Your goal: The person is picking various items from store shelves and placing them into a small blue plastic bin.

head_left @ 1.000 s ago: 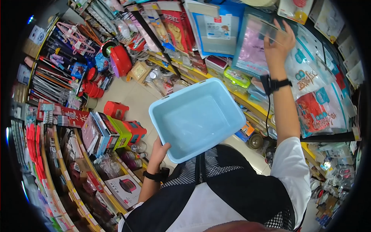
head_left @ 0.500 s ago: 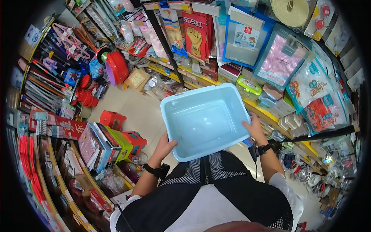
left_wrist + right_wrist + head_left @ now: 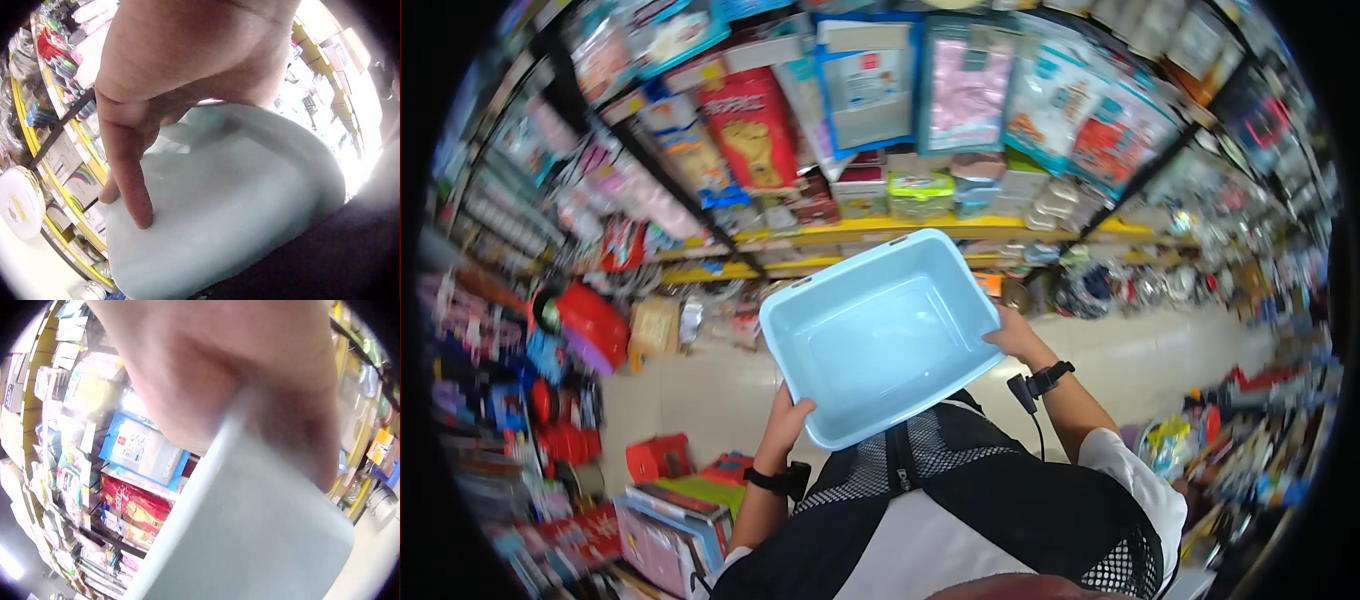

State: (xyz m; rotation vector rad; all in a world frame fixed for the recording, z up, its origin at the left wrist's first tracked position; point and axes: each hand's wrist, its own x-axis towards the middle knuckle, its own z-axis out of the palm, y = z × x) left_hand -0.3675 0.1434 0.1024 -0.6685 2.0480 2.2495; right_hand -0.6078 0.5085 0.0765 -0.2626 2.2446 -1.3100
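An empty light blue plastic basin [image 3: 885, 335] is held in front of the body, tilted in the head view. The left hand [image 3: 783, 425] grips its near left corner, thumb over the rim. At the right end the right hand [image 3: 1015, 335] pinches the rim, thumb inside. In the left wrist view the fingers of the left hand [image 3: 187, 75] lie against the outside of the basin [image 3: 212, 200]. The right wrist view shows the right hand [image 3: 250, 381] wrapped over the rim of the basin [image 3: 250, 519], its fingertips partly hidden.
Ahead stands a shelf with yellow edges [image 3: 850, 235], hung with a red glove pack [image 3: 747, 130], a blue pack [image 3: 868, 85] and a pink pack [image 3: 968, 90]. Red stools [image 3: 658, 458] and stacked boxes [image 3: 670, 530] stand on the left. Goods line the right side.
The right hand has come down from the hanging packs to the basin's rim. The view has turned right, so the shelf now lies straight ahead.
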